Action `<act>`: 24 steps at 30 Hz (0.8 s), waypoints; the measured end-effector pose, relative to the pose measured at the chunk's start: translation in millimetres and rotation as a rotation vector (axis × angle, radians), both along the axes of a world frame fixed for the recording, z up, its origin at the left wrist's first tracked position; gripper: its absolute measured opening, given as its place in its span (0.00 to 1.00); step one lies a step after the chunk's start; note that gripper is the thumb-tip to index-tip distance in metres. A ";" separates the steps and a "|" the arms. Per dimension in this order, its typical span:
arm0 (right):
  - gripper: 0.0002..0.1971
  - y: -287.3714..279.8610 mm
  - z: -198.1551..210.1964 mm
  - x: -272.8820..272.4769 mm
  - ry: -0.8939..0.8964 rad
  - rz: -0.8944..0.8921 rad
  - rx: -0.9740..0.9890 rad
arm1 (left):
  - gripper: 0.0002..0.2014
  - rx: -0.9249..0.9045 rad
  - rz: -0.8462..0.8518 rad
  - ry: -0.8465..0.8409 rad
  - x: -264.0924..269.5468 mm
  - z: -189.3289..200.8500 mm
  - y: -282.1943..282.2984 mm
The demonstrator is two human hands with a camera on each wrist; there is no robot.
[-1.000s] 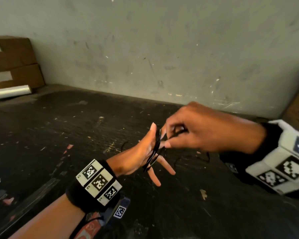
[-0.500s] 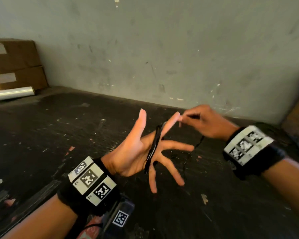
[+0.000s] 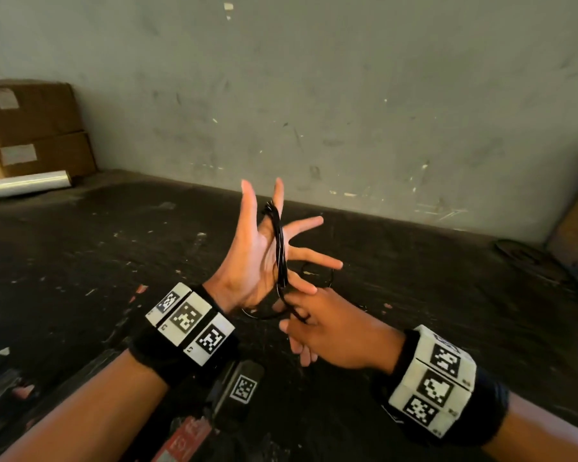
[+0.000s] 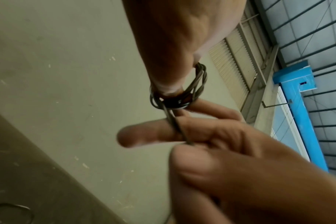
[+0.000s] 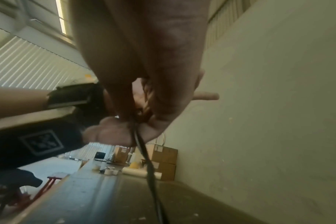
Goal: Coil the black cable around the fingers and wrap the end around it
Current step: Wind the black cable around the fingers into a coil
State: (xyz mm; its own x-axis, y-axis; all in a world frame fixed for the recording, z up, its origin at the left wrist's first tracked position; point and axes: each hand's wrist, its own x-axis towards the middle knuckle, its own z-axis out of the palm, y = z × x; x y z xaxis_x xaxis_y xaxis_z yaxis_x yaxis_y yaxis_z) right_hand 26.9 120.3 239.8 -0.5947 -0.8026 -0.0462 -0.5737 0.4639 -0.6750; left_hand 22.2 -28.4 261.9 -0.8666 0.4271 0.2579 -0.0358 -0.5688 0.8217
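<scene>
The left hand (image 3: 251,261) spreads its fingers wide, a frame for the coil of cable (image 3: 278,248) looped round them. Just below the coil, the right hand (image 3: 331,328) pinches the free end, likely keeping it taut.

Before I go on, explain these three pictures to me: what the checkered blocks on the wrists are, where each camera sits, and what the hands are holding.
No machine here: a person works with two bare hands. The checkered blocks are marker bands strapped on each wrist.

One picture comes from a camera on the head, looking down; the other two come from cameras on each wrist, looking along the fingers.

The left hand is spread open, with the black cable coiled round its fingers. The right hand, just below it, pinches the loose end of the cable.

Under the hands is a dark, scuffed surface. At its far left stand cardboard boxes with a shiny roll in front.
</scene>
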 end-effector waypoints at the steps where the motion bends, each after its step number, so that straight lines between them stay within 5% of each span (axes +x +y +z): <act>1: 0.11 0.9 2.1 4.0 -0.029 0.013 0.019 | 0.56 -0.020 0.032 0.011 -0.6 -1.2 -1.1; 7: 0.08 12.0 35.2 20.1 -0.032 -0.002 0.130 | 0.56 -0.287 0.178 0.068 -2.5 -15.6 -10.0; 13: 0.05 30.8 100.6 7.8 0.393 0.019 0.243 | 0.50 -0.546 0.045 0.082 6.8 -33.7 -11.4; 19: 0.08 36.2 147.7 -14.1 0.685 0.066 0.195 | 0.46 -0.581 -0.142 0.087 13.6 -35.8 -5.4; 24: 0.15 37.2 142.5 -40.3 0.764 0.072 0.062 | 0.41 -0.580 -0.211 0.092 17.3 -28.0 -2.2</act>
